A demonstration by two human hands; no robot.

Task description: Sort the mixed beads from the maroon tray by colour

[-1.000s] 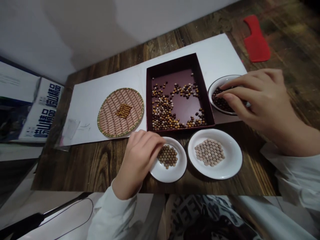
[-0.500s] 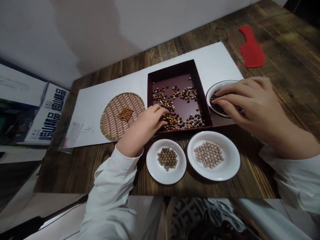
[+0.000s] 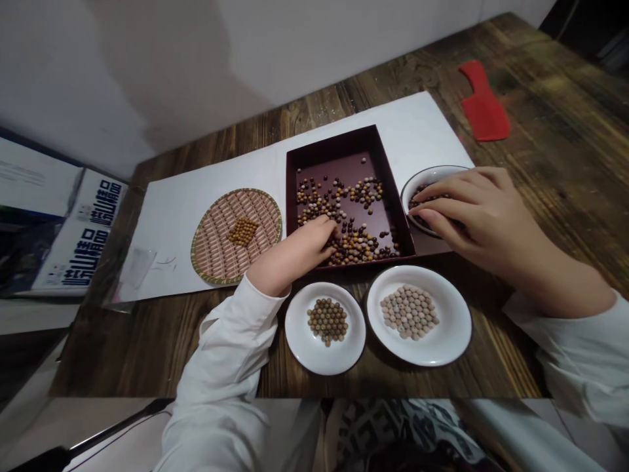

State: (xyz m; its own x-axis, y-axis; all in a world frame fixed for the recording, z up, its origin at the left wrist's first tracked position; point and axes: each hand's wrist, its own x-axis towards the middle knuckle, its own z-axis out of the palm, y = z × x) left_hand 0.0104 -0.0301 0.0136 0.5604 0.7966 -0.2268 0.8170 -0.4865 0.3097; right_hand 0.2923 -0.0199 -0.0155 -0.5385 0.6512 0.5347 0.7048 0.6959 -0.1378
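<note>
My left hand [image 3: 310, 244] reaches over the near left edge of a dark red box [image 3: 339, 155]. Its thumb and forefinger are apart, with the tips down among mixed brown, yellow and pale beads [image 3: 361, 246]. Over a white bowl [image 3: 417, 178] of dark beads [image 3: 432, 191], to the right of the box, is my right hand [image 3: 474, 210]. Its fingers and thumb come close together near the bowl's left rim; whatever is between them, if anything, is too small to tell. The hand covers much of that bowl.
A woven tray [image 3: 211, 239] holds yellow-brown beads [image 3: 243, 231]. Nearer me stand a small white plate [image 3: 299, 344] with greenish-brown beads [image 3: 327, 321] and a larger white plate [image 3: 449, 341] with pale beads [image 3: 410, 311]. A red comb [image 3: 486, 115] lies at the back right.
My left hand has moved slightly right and deeper into the beads, its fingers more curled. The right hand stays over the bowl, its fingertips nearer the left rim. The whole view has shifted slightly.
</note>
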